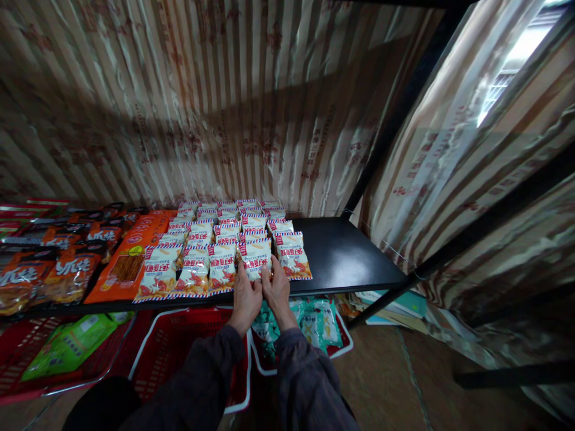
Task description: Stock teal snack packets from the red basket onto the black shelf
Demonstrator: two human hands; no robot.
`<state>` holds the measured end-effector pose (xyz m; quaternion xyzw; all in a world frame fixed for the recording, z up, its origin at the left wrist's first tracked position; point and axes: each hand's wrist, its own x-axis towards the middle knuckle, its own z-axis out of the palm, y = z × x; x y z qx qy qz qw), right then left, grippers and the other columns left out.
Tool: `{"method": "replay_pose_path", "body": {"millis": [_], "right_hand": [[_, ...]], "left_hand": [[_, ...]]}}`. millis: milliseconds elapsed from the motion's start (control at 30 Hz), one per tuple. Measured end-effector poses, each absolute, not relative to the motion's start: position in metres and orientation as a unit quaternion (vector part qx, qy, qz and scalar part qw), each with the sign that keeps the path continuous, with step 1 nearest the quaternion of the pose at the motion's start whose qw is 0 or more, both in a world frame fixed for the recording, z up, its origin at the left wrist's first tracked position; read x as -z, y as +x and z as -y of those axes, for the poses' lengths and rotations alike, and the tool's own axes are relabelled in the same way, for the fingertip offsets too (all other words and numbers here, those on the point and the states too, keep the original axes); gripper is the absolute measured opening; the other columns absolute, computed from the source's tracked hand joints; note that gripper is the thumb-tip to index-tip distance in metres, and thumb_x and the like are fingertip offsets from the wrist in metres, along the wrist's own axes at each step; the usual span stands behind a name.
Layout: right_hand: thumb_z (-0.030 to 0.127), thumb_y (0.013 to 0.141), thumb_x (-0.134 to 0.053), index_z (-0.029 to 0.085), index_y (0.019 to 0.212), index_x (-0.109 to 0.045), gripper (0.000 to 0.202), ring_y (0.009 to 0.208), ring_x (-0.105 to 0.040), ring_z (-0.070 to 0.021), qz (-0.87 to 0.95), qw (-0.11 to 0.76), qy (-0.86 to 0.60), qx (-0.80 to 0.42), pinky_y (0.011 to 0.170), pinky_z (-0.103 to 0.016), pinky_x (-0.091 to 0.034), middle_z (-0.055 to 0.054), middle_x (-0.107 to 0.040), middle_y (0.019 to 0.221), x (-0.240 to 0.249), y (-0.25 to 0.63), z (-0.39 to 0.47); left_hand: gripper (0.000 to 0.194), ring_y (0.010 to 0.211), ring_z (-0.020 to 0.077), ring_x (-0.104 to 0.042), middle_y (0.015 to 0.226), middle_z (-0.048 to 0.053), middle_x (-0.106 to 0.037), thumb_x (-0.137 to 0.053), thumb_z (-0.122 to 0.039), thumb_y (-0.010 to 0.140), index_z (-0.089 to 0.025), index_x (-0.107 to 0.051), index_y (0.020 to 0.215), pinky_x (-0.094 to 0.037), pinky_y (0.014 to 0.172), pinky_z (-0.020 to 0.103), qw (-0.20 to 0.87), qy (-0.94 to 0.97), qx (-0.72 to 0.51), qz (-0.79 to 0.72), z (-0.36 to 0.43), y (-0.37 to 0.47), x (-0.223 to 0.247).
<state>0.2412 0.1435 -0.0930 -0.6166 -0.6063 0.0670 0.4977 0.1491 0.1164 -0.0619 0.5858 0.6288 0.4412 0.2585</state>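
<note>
Rows of small white snack bags with red lettering and striped edges stand on the black shelf (350, 254). My left hand (246, 299) and my right hand (277, 293) are both at one front-row snack bag (255, 254), pressing its lower part from either side with fingers and thumbs. Part of its bottom edge is hidden behind them. Touching close by on the left is another white snack bag (222, 268). Right of my right hand, the row's end snack bag (291, 256) leans back slightly.
Flat orange packs (128, 257) and dark-orange snack bags (72, 272) lie farther left. Below the shelf are a red basket (155, 335), a basket with teal packets (309, 323), and a green bag (74, 344) in another basket. A black post (404, 293) slants at the right.
</note>
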Motion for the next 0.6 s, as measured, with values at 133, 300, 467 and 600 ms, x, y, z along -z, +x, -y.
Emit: {"method": "replay_pose_path", "body": {"millis": [133, 300, 467, 600], "right_hand": [[0.037, 0.092, -0.035, 0.011, 0.132, -0.047, 0.049, 0.109, -0.059, -0.0255, 0.625, 0.486, -0.609, -0.035, 0.091, -0.04, -0.048, -0.018, -0.06, 0.122, 0.092, 0.24, -0.143], [0.035, 0.093, -0.033, 0.012, 0.134, -0.043, 0.048, 0.112, -0.057, -0.0251, 0.641, 0.483, -0.597, -0.011, 0.093, -0.042, -0.047, -0.018, -0.058, 0.124, 0.094, 0.239, -0.144], [0.033, 0.093, -0.035, 0.01, 0.131, -0.047, 0.045, 0.12, -0.049, -0.0267, 0.647, 0.48, -0.591, 0.034, 0.099, -0.047, -0.041, -0.018, -0.058, 0.124, 0.094, 0.241, -0.144], [0.032, 0.093, -0.037, 0.01, 0.13, -0.047, 0.044, 0.122, -0.045, -0.0273, 0.647, 0.478, -0.593, 0.047, 0.101, -0.049, -0.039, -0.017, -0.058, 0.124, 0.092, 0.242, -0.142]], "left_hand": [[0.07, 0.131, 0.0243, -0.038, 0.145, 0.019, -0.035, -0.045, -0.014, 0.077, -0.007, -0.02, 0.143, -0.032, 0.108, 0.038, 0.255, 0.591, -0.453, -0.617, -0.118, 0.148, 0.063], [0.069, 0.133, 0.0232, -0.036, 0.147, 0.017, -0.033, -0.044, -0.015, 0.079, -0.009, -0.02, 0.143, -0.031, 0.109, 0.037, 0.243, 0.593, -0.46, -0.615, -0.118, 0.148, 0.068], [0.065, 0.133, 0.0244, -0.036, 0.145, 0.019, -0.035, -0.042, -0.018, 0.081, -0.006, -0.023, 0.142, -0.031, 0.109, 0.038, 0.245, 0.588, -0.452, -0.624, -0.117, 0.149, 0.072], [0.065, 0.135, 0.0258, -0.032, 0.145, 0.021, -0.033, -0.043, -0.018, 0.081, -0.005, -0.023, 0.142, -0.03, 0.11, 0.04, 0.24, 0.595, -0.451, -0.62, -0.116, 0.149, 0.074]]}}
